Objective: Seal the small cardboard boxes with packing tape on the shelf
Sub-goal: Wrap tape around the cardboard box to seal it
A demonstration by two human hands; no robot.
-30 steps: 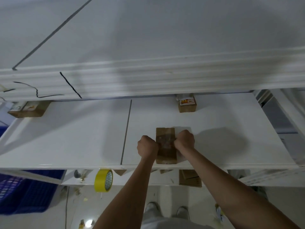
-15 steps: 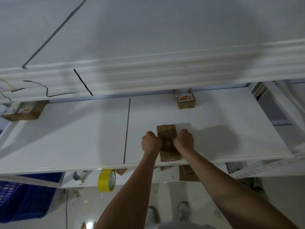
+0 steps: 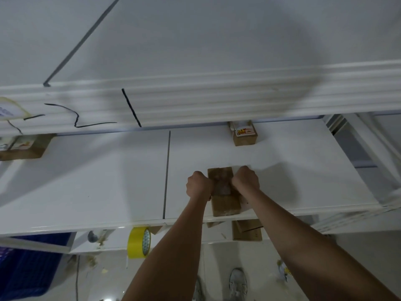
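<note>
Brown cardboard is what both hands hold: my left hand [image 3: 198,185] and right hand [image 3: 246,181] are curled against the two sides of the small box [image 3: 224,192], which lies near the front edge of the white shelf [image 3: 108,181]. I judge this is the pressing step, rubbing tape down on the flaps. Next I would need the yellow tape roll [image 3: 138,242] hanging under the shelf, or another box [image 3: 245,135] at the back.
</note>
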